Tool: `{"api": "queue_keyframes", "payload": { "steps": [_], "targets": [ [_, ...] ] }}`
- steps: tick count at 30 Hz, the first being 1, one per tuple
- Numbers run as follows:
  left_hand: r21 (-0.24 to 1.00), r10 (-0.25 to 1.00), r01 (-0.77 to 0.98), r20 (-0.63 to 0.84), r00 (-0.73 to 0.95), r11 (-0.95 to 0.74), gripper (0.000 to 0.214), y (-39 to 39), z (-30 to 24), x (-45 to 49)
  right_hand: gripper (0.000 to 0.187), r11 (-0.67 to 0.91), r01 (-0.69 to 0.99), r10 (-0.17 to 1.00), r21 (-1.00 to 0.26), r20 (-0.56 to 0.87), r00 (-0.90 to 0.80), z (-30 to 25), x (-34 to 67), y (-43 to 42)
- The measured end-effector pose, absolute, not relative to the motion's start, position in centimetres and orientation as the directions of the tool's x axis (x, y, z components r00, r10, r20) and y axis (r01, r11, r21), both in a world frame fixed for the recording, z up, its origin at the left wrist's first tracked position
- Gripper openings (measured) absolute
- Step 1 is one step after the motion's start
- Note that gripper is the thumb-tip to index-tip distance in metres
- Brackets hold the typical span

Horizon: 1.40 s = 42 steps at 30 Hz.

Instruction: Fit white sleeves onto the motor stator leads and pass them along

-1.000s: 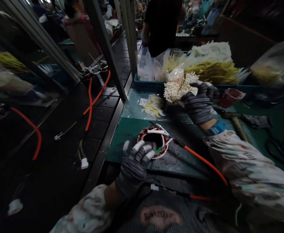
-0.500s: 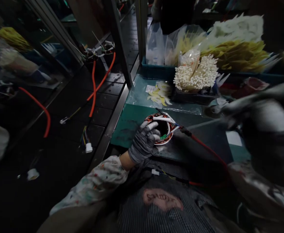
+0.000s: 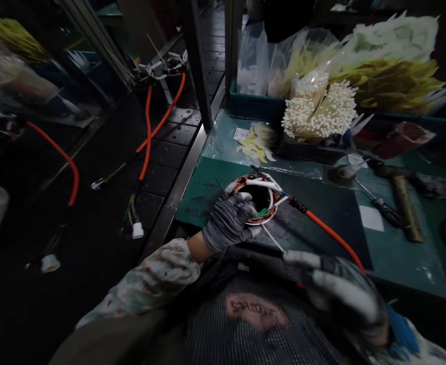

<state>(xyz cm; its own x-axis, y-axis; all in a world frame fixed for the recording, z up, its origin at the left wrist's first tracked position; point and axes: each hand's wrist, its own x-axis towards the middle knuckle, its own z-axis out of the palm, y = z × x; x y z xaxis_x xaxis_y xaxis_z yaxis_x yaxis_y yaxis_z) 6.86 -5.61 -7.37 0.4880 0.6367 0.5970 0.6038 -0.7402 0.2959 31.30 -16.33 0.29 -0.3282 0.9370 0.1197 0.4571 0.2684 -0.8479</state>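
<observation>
A ring-shaped motor stator (image 3: 270,215) with copper-coloured windings and white sleeves stands on the dark mat. My left hand (image 3: 228,218), in a grey glove with white fingertips, is closed on its left side, some fingers reaching over the rim into the opening. Something green shows inside the ring. A thin white cord (image 3: 273,238) runs from the stator's near edge down to my right hand (image 3: 340,286), gloved and blurred, with its fingers closed around the cord's end. From the stator's right side an orange cable (image 3: 335,238) leads off and passes behind my right hand.
Behind the stator lie yellow and white slips (image 3: 259,142) and a bundle of white-tipped sticks (image 3: 319,111). At right are a screwdriver (image 3: 384,210), a hammer-like tool (image 3: 405,208) and a white paper (image 3: 371,218). A roller conveyor (image 3: 165,162) with cabled parts runs at left.
My right hand has swung from the far right, above the tools, down toward my lap, drawing the cord's line with it. My left hand keeps its hold on the stator.
</observation>
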Motion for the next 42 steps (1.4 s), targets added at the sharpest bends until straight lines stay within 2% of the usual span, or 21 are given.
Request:
{"api": "queue_keyframes", "payload": {
  "steps": [1, 2, 3, 5, 8, 11, 13, 15, 18, 20, 23, 28, 33, 37, 42],
  "targets": [
    [0.308, 0.63, 0.585, 0.601, 0.492, -0.75, 0.027, -5.5, -7.3, 6.8, 0.029, 0.318, 0.397, 0.916, -0.861, 0.171, -0.362, -0.3, 31.1, -16.0],
    [0.322, 0.62, 0.56, 0.608, 0.496, -0.764, 0.025, -5.4, -7.3, 6.8, 0.027, 0.405, 0.405, 0.892, -0.82, 0.258, -0.371, -0.8, 30.8, -15.3],
    [0.336, 0.608, 0.53, 0.615, 0.503, -0.779, 0.023, -5.2, -7.1, 6.7, 0.024, 0.477, 0.463, 0.87, -0.747, 0.329, -0.366, -1.4, 30.5, -14.4],
    [0.363, 0.586, 0.473, 0.627, 0.513, -0.803, 0.019, -5.0, -6.8, 6.8, 0.02, 0.491, 0.594, 0.871, -0.638, 0.365, -0.328, -2.0, 29.9, -12.0],
    [0.391, 0.56, 0.411, 0.679, 0.476, -0.824, 0.016, -4.9, -6.2, 7.1, 0.03, 0.435, 0.747, 0.899, -0.503, 0.285, -0.332, -1.4, 29.1, -8.2],
    [0.408, 0.564, 0.405, 0.702, 0.435, -0.819, 0.013, -5.0, -6.0, 7.3, 0.034, 0.414, 0.826, 0.903, -0.383, 0.055, -0.427, 0.3, 28.2, -5.6],
    [0.417, 0.593, 0.434, 0.668, 0.449, -0.799, 0.013, -5.0, -6.0, 7.4, 0.029, 0.415, 0.793, 0.877, -0.446, -0.037, -0.479, 1.2, 27.6, -4.7],
    [0.419, 0.605, 0.449, 0.654, 0.454, -0.789, 0.015, -5.0, -6.2, 7.4, 0.025, 0.357, 0.69, 0.891, -0.63, 0.006, -0.455, 1.3, 27.3, -4.4],
    [0.408, 0.583, 0.435, 0.691, 0.427, -0.802, 0.021, -5.0, -6.3, 7.3, 0.03, 0.196, 0.395, 0.935, -0.898, 0.051, -0.35, 1.0, 27.7, -4.5],
    [0.401, 0.57, 0.424, 0.702, 0.427, -0.812, 0.029, -5.0, -6.2, 7.3, 0.036, 0.108, 0.21, 0.902, -0.972, 0.007, -0.432, 1.0, 28.3, -4.6],
    [0.404, 0.565, 0.407, 0.691, 0.451, -0.819, 0.025, -4.9, -5.7, 7.2, 0.032, 0.062, 0.168, 0.841, -0.984, -0.039, -0.539, 1.1, 29.0, -4.7],
    [0.428, 0.581, 0.396, 0.655, 0.483, -0.812, 0.018, -4.6, -5.3, 6.9, 0.018, 0.154, 0.214, 0.911, -0.965, 0.055, -0.409, 0.6, 29.1, -5.0],
    [0.424, 0.59, 0.414, 0.643, 0.489, -0.806, 0.019, -4.7, -5.4, 6.9, 0.021, 0.176, 0.202, 0.881, -0.963, 0.063, -0.468, 0.3, 29.1, -5.5],
    [0.419, 0.588, 0.418, 0.647, 0.486, -0.806, 0.021, -4.7, -5.7, 6.8, 0.021, 0.178, 0.196, 0.915, -0.964, 0.089, -0.393, 0.2, 29.2, -5.5],
    [0.419, 0.606, 0.442, 0.609, 0.511, -0.793, 0.024, -4.8, -5.8, 6.6, 0.02, 0.312, 0.235, 0.849, -0.921, 0.159, -0.505, 0.2, 29.4, -5.3]
  ]
}}
